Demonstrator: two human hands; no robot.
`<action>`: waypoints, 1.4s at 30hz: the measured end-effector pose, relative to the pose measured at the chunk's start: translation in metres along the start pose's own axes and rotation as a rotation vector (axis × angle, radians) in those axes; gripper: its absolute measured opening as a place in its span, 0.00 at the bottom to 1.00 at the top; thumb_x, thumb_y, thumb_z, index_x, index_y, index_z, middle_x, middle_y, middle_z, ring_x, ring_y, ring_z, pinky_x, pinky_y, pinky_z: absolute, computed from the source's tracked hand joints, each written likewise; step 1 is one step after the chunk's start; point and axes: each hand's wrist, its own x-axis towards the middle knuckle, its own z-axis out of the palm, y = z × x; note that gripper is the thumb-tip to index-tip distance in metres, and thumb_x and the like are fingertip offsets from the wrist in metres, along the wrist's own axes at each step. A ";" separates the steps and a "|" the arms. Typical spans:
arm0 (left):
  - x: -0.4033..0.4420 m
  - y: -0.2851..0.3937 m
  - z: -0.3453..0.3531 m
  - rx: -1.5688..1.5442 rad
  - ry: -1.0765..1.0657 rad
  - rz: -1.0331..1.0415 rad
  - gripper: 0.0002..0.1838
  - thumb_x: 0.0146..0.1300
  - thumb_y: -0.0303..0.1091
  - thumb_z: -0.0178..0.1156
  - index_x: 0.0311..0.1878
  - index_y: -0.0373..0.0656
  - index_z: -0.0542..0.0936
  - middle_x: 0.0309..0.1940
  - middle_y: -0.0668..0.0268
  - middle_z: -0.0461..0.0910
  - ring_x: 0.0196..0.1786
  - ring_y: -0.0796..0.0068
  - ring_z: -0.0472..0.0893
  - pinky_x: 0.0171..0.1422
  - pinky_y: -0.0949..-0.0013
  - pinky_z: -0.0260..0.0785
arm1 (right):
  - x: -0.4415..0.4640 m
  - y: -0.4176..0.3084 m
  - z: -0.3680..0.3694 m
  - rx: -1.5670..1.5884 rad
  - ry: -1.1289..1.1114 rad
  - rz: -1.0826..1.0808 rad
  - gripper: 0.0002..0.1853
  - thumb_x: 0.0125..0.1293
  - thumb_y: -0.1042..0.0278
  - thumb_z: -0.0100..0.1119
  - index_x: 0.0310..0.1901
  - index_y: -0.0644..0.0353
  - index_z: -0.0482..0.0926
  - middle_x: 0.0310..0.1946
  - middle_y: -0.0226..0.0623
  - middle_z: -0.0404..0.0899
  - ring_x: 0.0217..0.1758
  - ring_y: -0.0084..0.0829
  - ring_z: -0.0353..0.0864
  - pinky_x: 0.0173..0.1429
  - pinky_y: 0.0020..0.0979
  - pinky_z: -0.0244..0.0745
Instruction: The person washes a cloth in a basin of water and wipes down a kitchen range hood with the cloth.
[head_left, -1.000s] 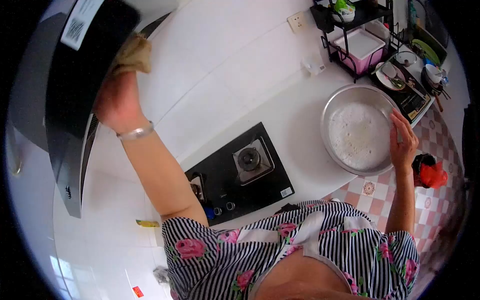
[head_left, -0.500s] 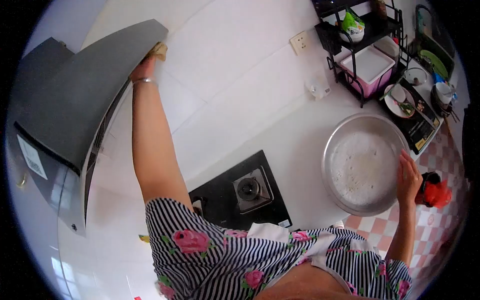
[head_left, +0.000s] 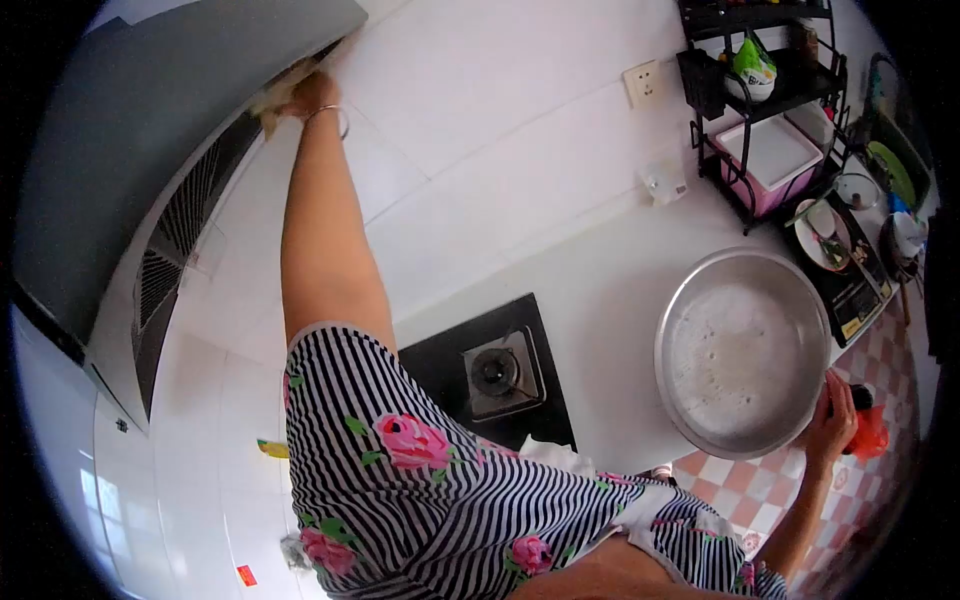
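My left hand is raised to the underside edge of the grey range hood, with a beige cloth gripped in it; cloth and fingers are blurred. On the right, my right hand holds the outer side of a wide metal basin at its rim, partly hidden behind it. Foamy, whitish water lies in the basin. The basin rests on the white counter and reaches past its front edge.
A black gas stove is set in the counter before me. Behind the basin stand a black rack with a pink box, and a plate with utensils. A red bag is beyond my right hand.
My left hand and the cloth have moved from the hood's outer corner inward along its underside. My right hand has slid lower along the basin's side. The whole view has shifted.
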 end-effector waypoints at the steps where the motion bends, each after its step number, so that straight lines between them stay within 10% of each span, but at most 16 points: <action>1: -0.001 -0.021 -0.002 -0.394 -0.111 -0.098 0.24 0.64 0.44 0.43 0.60 0.42 0.67 0.58 0.55 0.67 0.58 0.53 0.67 0.55 0.41 0.56 | 0.001 -0.001 0.001 0.002 -0.018 0.000 0.10 0.61 0.74 0.52 0.43 0.62 0.78 0.42 0.42 0.79 0.46 0.39 0.79 0.49 0.34 0.74; 4: -0.001 -0.082 -0.006 -1.389 -0.169 -0.543 0.24 0.63 0.45 0.47 0.58 0.42 0.69 0.53 0.58 0.73 0.50 0.59 0.74 0.51 0.54 0.65 | -0.002 0.000 0.008 0.014 -0.042 0.041 0.09 0.60 0.76 0.53 0.43 0.63 0.78 0.42 0.42 0.79 0.45 0.40 0.79 0.48 0.34 0.74; 14: -0.030 0.017 -0.029 -1.055 0.050 0.022 0.19 0.65 0.39 0.42 0.55 0.42 0.71 0.56 0.63 0.71 0.57 0.65 0.70 0.58 0.58 0.62 | -0.014 -0.006 0.017 -0.010 -0.045 0.016 0.09 0.60 0.77 0.53 0.41 0.63 0.79 0.41 0.43 0.80 0.44 0.39 0.80 0.48 0.35 0.74; 20: -0.093 0.095 -0.040 -1.580 -0.009 0.171 0.18 0.66 0.36 0.39 0.54 0.43 0.72 0.58 0.65 0.69 0.61 0.68 0.67 0.62 0.60 0.60 | -0.020 0.002 0.010 -0.048 -0.078 0.028 0.10 0.60 0.77 0.51 0.43 0.64 0.77 0.42 0.44 0.79 0.45 0.41 0.79 0.49 0.35 0.73; 26: -0.108 0.097 -0.087 -2.727 -0.290 0.104 0.23 0.66 0.42 0.41 0.60 0.40 0.67 0.59 0.62 0.67 0.62 0.61 0.65 0.66 0.54 0.54 | -0.014 0.001 -0.004 -0.068 -0.039 -0.078 0.10 0.60 0.76 0.52 0.43 0.64 0.77 0.42 0.44 0.79 0.44 0.40 0.80 0.48 0.34 0.73; 32: -0.111 0.049 -0.123 -2.869 -1.170 0.066 0.25 0.66 0.45 0.41 0.61 0.40 0.66 0.61 0.60 0.65 0.64 0.58 0.62 0.67 0.45 0.48 | 0.009 -0.013 -0.004 -0.056 0.027 -0.146 0.10 0.59 0.76 0.54 0.43 0.63 0.78 0.41 0.44 0.80 0.42 0.40 0.80 0.47 0.35 0.74; 35: -0.157 0.051 -0.161 -2.629 -0.835 0.042 0.24 0.67 0.45 0.40 0.60 0.40 0.66 0.61 0.59 0.64 0.63 0.58 0.62 0.67 0.46 0.48 | 0.024 -0.035 -0.004 0.010 0.073 -0.217 0.10 0.58 0.77 0.54 0.42 0.62 0.79 0.40 0.44 0.80 0.41 0.39 0.81 0.45 0.34 0.75; 38: -0.180 0.031 -0.181 -2.772 -1.343 0.159 0.23 0.68 0.43 0.38 0.59 0.39 0.67 0.60 0.58 0.65 0.63 0.58 0.62 0.67 0.47 0.47 | 0.029 -0.052 -0.006 0.088 0.072 -0.244 0.11 0.56 0.79 0.55 0.42 0.62 0.79 0.40 0.43 0.80 0.41 0.39 0.81 0.45 0.34 0.74; 42: -0.224 0.008 -0.218 -2.844 -1.409 0.162 0.23 0.67 0.40 0.39 0.60 0.36 0.64 0.62 0.55 0.62 0.63 0.57 0.61 0.69 0.47 0.44 | 0.046 -0.081 -0.004 0.183 0.142 -0.347 0.11 0.53 0.79 0.59 0.39 0.60 0.80 0.37 0.40 0.81 0.38 0.37 0.82 0.42 0.33 0.75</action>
